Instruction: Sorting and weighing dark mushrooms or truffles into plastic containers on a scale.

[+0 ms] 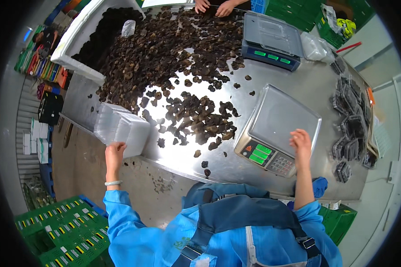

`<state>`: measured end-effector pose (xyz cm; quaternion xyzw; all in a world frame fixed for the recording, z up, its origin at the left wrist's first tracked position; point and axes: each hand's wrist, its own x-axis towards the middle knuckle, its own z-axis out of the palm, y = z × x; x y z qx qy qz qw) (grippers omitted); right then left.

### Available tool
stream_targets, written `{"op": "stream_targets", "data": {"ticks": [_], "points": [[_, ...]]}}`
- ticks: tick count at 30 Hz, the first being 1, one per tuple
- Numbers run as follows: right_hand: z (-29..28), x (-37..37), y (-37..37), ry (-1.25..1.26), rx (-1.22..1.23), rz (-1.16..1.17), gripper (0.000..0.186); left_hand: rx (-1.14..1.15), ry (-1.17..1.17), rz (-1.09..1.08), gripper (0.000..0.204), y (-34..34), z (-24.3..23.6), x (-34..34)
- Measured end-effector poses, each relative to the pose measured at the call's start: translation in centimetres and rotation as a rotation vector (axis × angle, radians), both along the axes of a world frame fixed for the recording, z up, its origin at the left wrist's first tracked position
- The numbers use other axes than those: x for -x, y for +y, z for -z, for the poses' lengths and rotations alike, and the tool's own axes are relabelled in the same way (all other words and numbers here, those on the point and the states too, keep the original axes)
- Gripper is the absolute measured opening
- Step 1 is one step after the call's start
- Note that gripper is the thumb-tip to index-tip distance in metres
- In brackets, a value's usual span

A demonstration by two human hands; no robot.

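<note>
My left hand point(115, 152) pinches the near edge of a stack of clear plastic trays point(136, 129), its fingers closed. The stack lies at the left front edge of the steel table point(254, 178). My right hand point(301, 141) is over the right side of a weighing scale point(283, 118), fingers bent and apart, with nothing in them. The scale's pan is bare and its green display is lit. Dark brown, ruffled pieces that look like wood ear mushrooms point(196, 113) form a loose patch between the trays and the scale, in front of a larger heap point(151, 49).
A white foam box point(82, 66) lies tipped at the far left, dark pieces spilling out. Across the table are another person's hands point(214, 6). A second scale point(272, 40) stands far right. Filled clear packs point(354, 127) line the right side. Green crates point(67, 231) stand lower left.
</note>
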<state>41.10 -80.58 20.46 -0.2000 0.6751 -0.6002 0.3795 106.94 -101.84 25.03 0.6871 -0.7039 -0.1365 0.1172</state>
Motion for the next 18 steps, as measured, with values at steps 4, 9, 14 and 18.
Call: {"op": "stream_targets", "data": {"ticks": [4, 9, 14, 18], "points": [[-0.5, -7.0, -2.4, 0.073, -0.028, -0.265, 0.025, 0.069, 0.075, 0.112, 0.011, 0.2, -0.6, -0.3], [-0.4, -12.4, -2.9, 0.027, -0.048, -0.528, 0.022, 0.125, 0.008, 0.131, 0.024, 0.9, 2.0, -1.5], [-0.6, -16.5, -2.7, 0.358, -0.114, -0.712, 0.021, -0.012, 0.193, -0.007, 0.033, 0.4, 2.9, 0.8], [-4.4, -20.7, -4.7, 0.852, 0.024, -0.875, 0.024, 0.274, 0.066, 0.144, 0.029, 0.6, 3.0, 0.5]]}}
